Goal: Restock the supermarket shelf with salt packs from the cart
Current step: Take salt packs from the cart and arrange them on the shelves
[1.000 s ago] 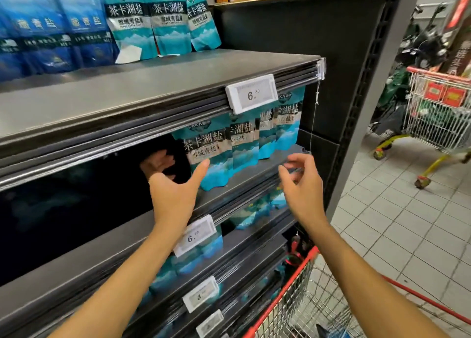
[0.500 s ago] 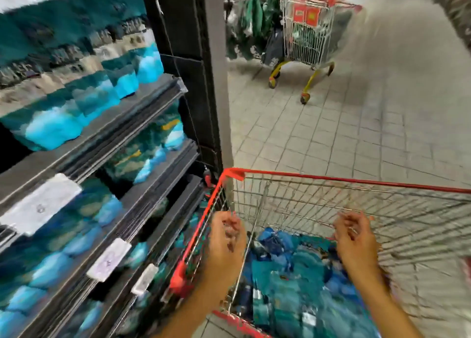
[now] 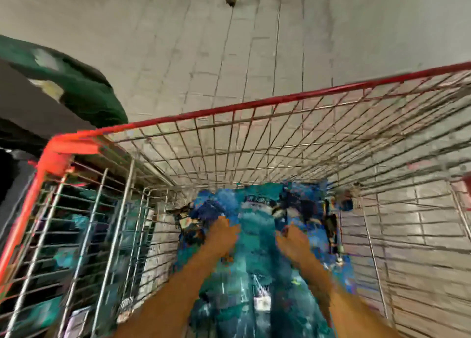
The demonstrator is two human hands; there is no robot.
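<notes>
Both hands now down on cart's salt packs.

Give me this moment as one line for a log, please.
step: picking up salt | left hand: down on salt packs in cart | right hand: same | grip: too blurred to tell

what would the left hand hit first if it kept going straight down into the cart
Most likely the blue salt packs piled in the cart; the left hand is already at or just above them. Blur hides actual contact.
</notes>
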